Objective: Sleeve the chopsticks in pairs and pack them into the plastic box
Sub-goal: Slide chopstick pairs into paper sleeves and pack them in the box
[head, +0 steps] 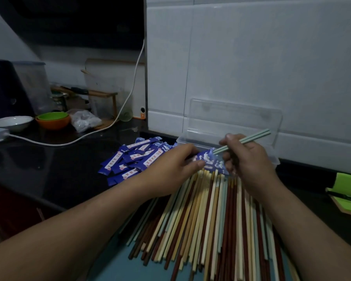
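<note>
Here, right hand [249, 157] fingers pinch two pale green chopsticks [249, 139]; left hand [176, 165] fingers grip one blue sleeve [206, 157].

Both forearms bare to the frame edge, no sleeves, left hand [171, 169] and right hand [249, 159] ungloved, ringless.

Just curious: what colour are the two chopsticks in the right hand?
Pale green chopsticks, in the right hand; head view.

Dim kitchen. A white tiled wall [251, 57] rises behind a dark glossy counter [49, 169]. Bowls [53, 120] and a white cable [128, 98] sit far left.
</note>
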Motion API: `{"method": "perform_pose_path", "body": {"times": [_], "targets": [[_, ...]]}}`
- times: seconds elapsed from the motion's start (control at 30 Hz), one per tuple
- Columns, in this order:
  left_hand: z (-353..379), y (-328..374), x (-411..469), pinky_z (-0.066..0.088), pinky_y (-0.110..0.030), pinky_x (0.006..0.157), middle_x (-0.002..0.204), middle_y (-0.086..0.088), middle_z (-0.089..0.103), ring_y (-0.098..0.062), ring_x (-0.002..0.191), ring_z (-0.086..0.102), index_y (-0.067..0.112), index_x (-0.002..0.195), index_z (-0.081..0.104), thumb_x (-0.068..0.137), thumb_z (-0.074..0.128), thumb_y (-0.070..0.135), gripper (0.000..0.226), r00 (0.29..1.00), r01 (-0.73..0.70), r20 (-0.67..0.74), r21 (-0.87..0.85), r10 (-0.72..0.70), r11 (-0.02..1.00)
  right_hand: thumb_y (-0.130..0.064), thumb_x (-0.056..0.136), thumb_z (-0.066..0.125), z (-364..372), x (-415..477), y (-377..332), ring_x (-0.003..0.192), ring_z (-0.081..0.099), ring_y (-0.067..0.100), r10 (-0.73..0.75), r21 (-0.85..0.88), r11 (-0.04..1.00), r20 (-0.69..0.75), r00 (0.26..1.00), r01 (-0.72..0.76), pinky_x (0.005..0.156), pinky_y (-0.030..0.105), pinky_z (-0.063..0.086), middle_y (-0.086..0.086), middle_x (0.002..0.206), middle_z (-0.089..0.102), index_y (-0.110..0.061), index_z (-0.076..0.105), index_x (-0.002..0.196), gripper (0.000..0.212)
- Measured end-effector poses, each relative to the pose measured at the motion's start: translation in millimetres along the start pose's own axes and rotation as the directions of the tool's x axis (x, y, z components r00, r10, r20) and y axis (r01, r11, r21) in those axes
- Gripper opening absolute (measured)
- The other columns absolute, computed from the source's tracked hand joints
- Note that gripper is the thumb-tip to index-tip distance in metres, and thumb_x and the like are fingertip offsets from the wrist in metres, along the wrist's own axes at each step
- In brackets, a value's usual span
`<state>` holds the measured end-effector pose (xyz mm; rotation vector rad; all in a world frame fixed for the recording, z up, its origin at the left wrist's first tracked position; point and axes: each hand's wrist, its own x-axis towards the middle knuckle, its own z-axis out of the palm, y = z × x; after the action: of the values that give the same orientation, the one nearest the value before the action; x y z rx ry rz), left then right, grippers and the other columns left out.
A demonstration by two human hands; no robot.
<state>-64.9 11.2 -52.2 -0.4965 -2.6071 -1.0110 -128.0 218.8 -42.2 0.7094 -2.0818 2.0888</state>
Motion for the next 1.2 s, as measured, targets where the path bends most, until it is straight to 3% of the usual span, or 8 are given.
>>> {"method": "perform_pose_path", "body": {"times": [0.17, 0.37, 0.57, 0.7, 0.83, 0.93, 1.03, 1.2], "targets": [[-2.9, 15.5, 10.9, 0.054, -0.029, 0.065, 0.087, 0.0, 0.069, -0.011, 0.073, 0.066, 0.018, 0.103, 0.064, 0.107, 0.055, 0.031, 0.016, 0.983, 0.163, 0.121, -0.236, -0.137, 0.958, -0.048, 0.102, 0.053, 6.7, -8.8, -1.3, 0.054, 0.046, 0.017, 0.048, -0.128, 0.991, 0.169, 0.985, -0.026, 0.049, 0.025, 0.038, 0.008, 0.065, 0.051, -0.022, 0.076, 0.111, 0.035], [-18.4, 13.8, 5.7, 0.053, -0.022, 0.061, 0.094, -0.006, 0.073, -0.011, 0.073, 0.066, 0.018, 0.103, 0.065, 0.108, 0.055, 0.033, 0.019, 0.965, 0.221, 0.187, -0.196, -0.184, 0.955, -0.034, 0.111, 0.042, -4.0, -3.0, -13.5, 0.048, 0.05, 0.014, 0.038, -0.012, 0.999, -0.188, 0.982, -0.041, 0.043, 0.024, 0.04, 0.007, 0.067, 0.057, -0.006, 0.062, 0.109, 0.034], [-18.6, 18.3, 10.7, 0.053, -0.027, 0.065, 0.096, -0.004, 0.074, -0.009, 0.071, 0.065, 0.021, 0.104, 0.065, 0.108, 0.054, 0.035, 0.017, 0.961, 0.233, 0.193, -0.184, -0.197, 0.955, -0.04, 0.112, 0.037, 10.9, -12.8, -5.1, 0.053, 0.053, 0.015, 0.077, -0.281, 0.959, 0.118, 0.99, -0.041, 0.051, 0.025, 0.045, 0.003, 0.067, 0.063, -0.017, 0.069, 0.105, 0.04], [-22.6, 20.6, 13.3, 0.052, -0.027, 0.062, 0.086, 0.005, 0.073, -0.009, 0.068, 0.063, 0.019, 0.106, 0.065, 0.108, 0.055, 0.034, 0.018, 0.959, 0.234, 0.201, -0.177, -0.198, 0.956, -0.036, 0.112, 0.036, 4.7, -8.7, -8.3, 0.057, 0.054, 0.016, 0.036, -0.277, 0.961, 0.047, 0.998, -0.022, 0.056, 0.031, 0.045, 0.005, 0.074, 0.062, -0.023, 0.068, 0.109, 0.034], [-23.2, 25.6, 20.8, 0.052, -0.032, 0.065, 0.086, -0.001, 0.072, -0.012, 0.069, 0.063, 0.018, 0.106, 0.064, 0.107, 0.056, 0.035, 0.019, 0.966, 0.186, 0.202, -0.122, -0.159, 0.975, -0.034, 0.11, 0.044, 6.1, -10.1, -8.8, 0.057, 0.055, 0.015, 0.029, -0.324, 0.946, 0.136, 0.99, 0.016, 0.055, 0.03, 0.045, 0.006, 0.07, 0.062, -0.021, 0.067, 0.103, 0.027], [-24.0, 28.7, 31.0, 0.056, -0.037, 0.071, 0.093, -0.009, 0.073, -0.016, 0.072, 0.066, 0.016, 0.107, 0.066, 0.106, 0.059, 0.034, 0.019, 0.975, 0.148, 0.181, -0.094, -0.129, 0.984, -0.029, 0.106, 0.057, 1.4, -7.1, -10.7, 0.057, 0.058, 0.022, -0.005, -0.324, 0.945, 0.101, 0.995, 0.037, 0.058, 0.037, 0.048, 0.016, 0.069, 0.067, -0.024, 0.066, 0.098, 0.013], [-25.8, 30.8, 41.5, 0.06, -0.034, 0.082, 0.102, 0.003, 0.073, -0.008, 0.09, 0.069, 0.022, 0.121, 0.066, 0.103, 0.062, 0.036, 0.023, 0.991, 0.084, 0.102, -0.018, -0.082, 0.996, -0.024, 0.104, 0.061, -5.7, -7.0, -18.3, 0.057, 0.063, 0.019, -0.027, -0.323, 0.945, 0.047, 0.999, 0.041, 0.053, 0.033, 0.053, 0.014, 0.07, 0.07, -0.022, 0.068, 0.099, 0.009], [-36.5, 14.2, 51.7, 0.053, -0.031, 0.096, 0.125, 0.008, 0.06, -0.006, 0.116, 0.058, 0.027, 0.14, 0.053, 0.104, 0.06, 0.035, 0.038, 0.969, 0.097, -0.221, -0.053, -0.107, 0.994, -0.024, 0.1, 0.065, -31.8, 18.2, -31.4, 0.059, 0.068, 0.013, -0.066, -0.345, 0.938, -0.293, 0.954, -0.041, 0.055, 0.03, 0.05, 0.008, 0.075, 0.073, -0.019, 0.068, 0.097, 0.007]]}}
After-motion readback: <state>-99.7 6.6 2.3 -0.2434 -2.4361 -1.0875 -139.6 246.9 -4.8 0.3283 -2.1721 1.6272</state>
